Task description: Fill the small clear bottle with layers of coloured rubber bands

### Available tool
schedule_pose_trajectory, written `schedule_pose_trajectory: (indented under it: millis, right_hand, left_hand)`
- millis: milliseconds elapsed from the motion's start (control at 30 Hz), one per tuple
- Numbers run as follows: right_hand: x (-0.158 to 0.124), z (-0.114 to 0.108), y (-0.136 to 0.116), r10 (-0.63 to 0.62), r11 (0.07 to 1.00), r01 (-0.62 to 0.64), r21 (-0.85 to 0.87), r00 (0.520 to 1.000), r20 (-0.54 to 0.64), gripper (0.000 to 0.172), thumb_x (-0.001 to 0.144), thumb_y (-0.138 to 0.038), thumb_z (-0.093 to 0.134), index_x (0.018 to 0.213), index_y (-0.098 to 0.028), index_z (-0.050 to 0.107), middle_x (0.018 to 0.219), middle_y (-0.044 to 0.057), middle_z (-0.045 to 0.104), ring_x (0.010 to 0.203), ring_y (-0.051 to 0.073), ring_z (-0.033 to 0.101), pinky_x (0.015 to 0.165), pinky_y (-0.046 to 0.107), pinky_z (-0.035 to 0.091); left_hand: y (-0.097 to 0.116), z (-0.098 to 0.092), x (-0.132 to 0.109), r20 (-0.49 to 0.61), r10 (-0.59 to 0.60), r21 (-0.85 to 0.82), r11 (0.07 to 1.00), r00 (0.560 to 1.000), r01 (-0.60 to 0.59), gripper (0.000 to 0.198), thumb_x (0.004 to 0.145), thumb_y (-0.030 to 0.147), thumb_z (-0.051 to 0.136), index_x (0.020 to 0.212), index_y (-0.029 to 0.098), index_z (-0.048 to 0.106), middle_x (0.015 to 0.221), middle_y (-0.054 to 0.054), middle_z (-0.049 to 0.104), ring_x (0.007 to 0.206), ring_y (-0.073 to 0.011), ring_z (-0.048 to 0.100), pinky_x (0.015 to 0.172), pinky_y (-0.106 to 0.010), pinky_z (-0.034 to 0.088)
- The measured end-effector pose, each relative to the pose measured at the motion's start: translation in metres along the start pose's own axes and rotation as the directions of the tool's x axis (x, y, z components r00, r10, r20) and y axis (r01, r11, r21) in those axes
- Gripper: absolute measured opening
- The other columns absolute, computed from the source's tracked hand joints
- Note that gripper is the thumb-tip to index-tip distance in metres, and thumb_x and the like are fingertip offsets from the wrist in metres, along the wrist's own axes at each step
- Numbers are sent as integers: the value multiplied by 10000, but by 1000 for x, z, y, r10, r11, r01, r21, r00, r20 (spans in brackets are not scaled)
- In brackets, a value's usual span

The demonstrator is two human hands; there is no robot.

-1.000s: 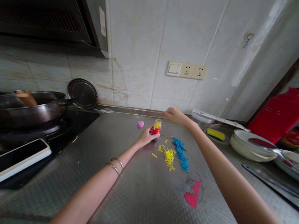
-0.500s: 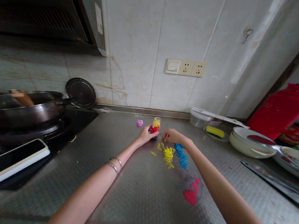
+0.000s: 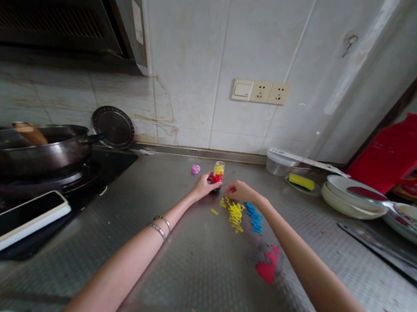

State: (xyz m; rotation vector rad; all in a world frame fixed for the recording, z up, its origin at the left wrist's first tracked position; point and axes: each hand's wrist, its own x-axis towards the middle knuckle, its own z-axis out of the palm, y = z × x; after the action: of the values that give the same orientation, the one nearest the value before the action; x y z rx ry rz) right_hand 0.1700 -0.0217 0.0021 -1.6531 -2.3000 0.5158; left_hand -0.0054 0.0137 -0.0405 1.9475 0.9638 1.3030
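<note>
In the head view, we see the left hand (image 3: pixel 202 186) near the centre of the frame, its fingers and thumb clamped around a small clear jar (image 3: pixel 219 168). The jar stands upright, just above the middle of the metal counter (image 3: pixel 178 279), with yellow showing over red inside it. Two bracelets (image 3: pixel 161 224) circle the left wrist. Just to the right of the jar, we find the right hand (image 3: pixel 241 191), fingers bent and pointing down by a few loose yellow pieces (image 3: pixel 223 203); we cannot tell whether its fingertips meet or grip one. Below that hand lie a yellow pile (image 3: pixel 235 216) and, just to its right, a blue pile (image 3: pixel 255 218). A pink-purple lump (image 3: pixel 195 169) sits left of the jar, and a red patch (image 3: pixel 267 267) lies lower right of centre. At the left edge we see a pan (image 3: pixel 41 153) on the stove, with a white-edged device (image 3: pixel 12 233) below it. Toward the right are a yellow sponge (image 3: pixel 301 182), stacked bowls (image 3: pixel 347 203) and a red thermos (image 3: pixel 395 153).
</note>
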Motion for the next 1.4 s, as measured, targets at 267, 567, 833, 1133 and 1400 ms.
schedule_pose_trajectory:
  millis: [267,567,833,1133,1400]
  right_hand:
    - [-4,2,-16,-32,988,7,152,987,160,240,639,-152,463,783,-127,653,571,-9,597,476,77,515,459,161,391]
    - [-12,6,-31,-169,980,142,137,962,216,234,632,-246,535,801,-138,657,634,2,617,544,95,531,476,171,385]
    - [-24,9,-51,-167,978,186,-91,969,182,348,556,-310,660,875,-169,660,775,31,659,645,132,572,533,191,395]
    - [-34,11,-69,-219,963,247,-112,951,217,228,595,-132,549,794,-150,659,733,30,662,624,110,570,546,169,395]
    - [-43,19,-75,-222,949,249,-194,964,150,224,598,-122,532,776,-165,662,733,48,651,616,119,549,522,185,352]
  left_hand:
    - [1,0,1,-5,-6,4,1000,1000,6,377,646,304,666,963,124,572,889,-77,634,777,-155,572,704,-268,453]
    - [5,-2,-1,10,5,4,1000,1000,-5,364,653,286,652,967,120,569,891,-70,636,771,-151,571,718,-270,450]
    - [4,-3,0,18,18,15,1000,1000,-19,361,651,300,646,959,127,571,879,-64,640,763,-154,578,710,-274,453]
    - [1,-1,1,28,10,7,1000,1000,-10,381,654,319,648,971,126,562,883,-76,640,771,-160,582,686,-264,457]
    - [0,-1,0,23,2,-27,1000,1000,-1,406,647,324,662,993,137,559,894,-68,638,772,-152,581,701,-267,457]
